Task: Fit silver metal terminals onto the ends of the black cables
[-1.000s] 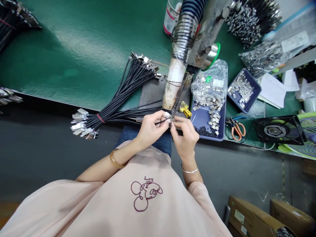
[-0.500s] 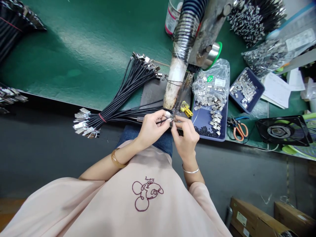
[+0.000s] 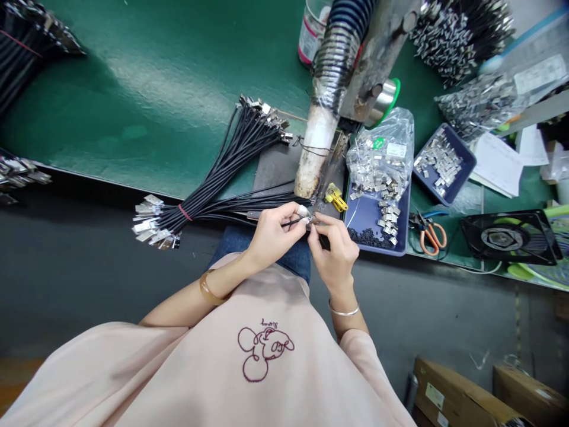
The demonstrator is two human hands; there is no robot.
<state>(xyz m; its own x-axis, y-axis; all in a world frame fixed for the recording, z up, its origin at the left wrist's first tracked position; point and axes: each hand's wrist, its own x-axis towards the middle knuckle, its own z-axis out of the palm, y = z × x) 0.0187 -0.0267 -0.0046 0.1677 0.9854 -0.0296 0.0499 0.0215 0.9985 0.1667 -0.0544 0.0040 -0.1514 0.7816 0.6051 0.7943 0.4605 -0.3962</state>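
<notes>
My left hand (image 3: 276, 232) pinches a black cable (image 3: 290, 222) close to its end, thumb against forefinger. Right beside it, my right hand (image 3: 332, 240) has its fingertips closed at the cable's tip, where a small shiny piece shows; what exactly those fingers grip is too small to make out. Both hands meet at the bench edge, just below the white taped end of a hose (image 3: 311, 172). To the left lies a bundle of black cables (image 3: 208, 178) with metal connectors at the ends and a red band around it.
Right of my hands is a blue tray (image 3: 402, 234) with metal connector shells and small black parts. A smaller blue tray (image 3: 448, 196), orange-handled pliers (image 3: 432, 237) and a black fan (image 3: 511, 236) stand further right. A yellow clip-like tool (image 3: 336, 197) lies close by.
My right hand's fingertips have shifted very slightly at the cable's tip. Otherwise hands, cable and bundle keep nearly the same places.
</notes>
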